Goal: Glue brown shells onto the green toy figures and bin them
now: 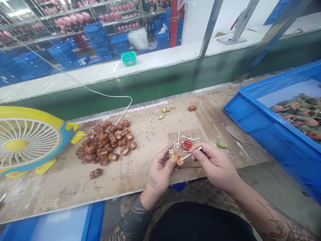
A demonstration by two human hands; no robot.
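Pinching swab in right hand, green figurine in left hand, left of red pot; probably light, stiff, best held edgewise.

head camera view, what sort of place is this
Probably a factory or workshop: rows of similar pink pieces, stacked blue crates and a pile of brown parts on a cardboard-covered bench.

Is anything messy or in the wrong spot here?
A little: one brown piece sits alone at the far side of the cardboard, well away from the brown heap, so it looks like a stray. The cardboard looks speckled too. I see no spill around the red pot.
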